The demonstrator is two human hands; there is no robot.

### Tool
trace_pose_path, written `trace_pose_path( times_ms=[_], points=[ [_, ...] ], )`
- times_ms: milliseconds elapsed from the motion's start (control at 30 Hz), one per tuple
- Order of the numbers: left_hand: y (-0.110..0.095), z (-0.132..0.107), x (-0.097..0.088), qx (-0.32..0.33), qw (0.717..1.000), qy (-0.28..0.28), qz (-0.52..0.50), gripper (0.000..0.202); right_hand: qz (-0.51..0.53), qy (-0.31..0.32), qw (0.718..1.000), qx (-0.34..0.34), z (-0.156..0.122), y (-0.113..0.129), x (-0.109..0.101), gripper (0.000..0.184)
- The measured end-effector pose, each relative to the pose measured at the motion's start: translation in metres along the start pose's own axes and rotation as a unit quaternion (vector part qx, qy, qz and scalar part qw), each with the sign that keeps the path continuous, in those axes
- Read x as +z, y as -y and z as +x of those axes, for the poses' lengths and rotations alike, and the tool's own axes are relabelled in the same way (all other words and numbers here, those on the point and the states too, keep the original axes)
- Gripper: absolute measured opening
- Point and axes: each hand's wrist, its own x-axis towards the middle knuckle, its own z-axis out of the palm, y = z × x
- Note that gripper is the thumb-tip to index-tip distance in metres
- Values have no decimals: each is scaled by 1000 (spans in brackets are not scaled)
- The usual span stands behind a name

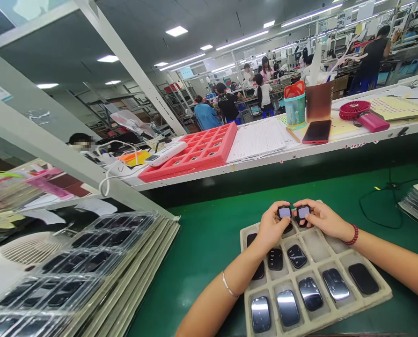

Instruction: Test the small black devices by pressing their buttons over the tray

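**Small glass units (pixel 284 212) pinched over moulded pulp tray (pixel 338 312)**

Units look light and stiff, but the glass faces seem slippery and fragile, so the edges are the safest place to hold. My left hand (pixel 272 225) grips one unit by its sides, and my right hand (pixel 323 219) grips a second unit (pixel 303 212), fingers closed on both. Both units sit just above the tray's far end, on the green desk mat (pixel 212 271), with more units (pixel 288 308) in the pockets.
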Motion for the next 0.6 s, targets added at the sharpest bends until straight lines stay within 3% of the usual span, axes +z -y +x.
trace_pose_path(
  times_ms=[600],
  points=[
    [-3,-2,2,6,1000,-7,0,35,9,11,1000,10,0,-1,0,37]
  ],
)
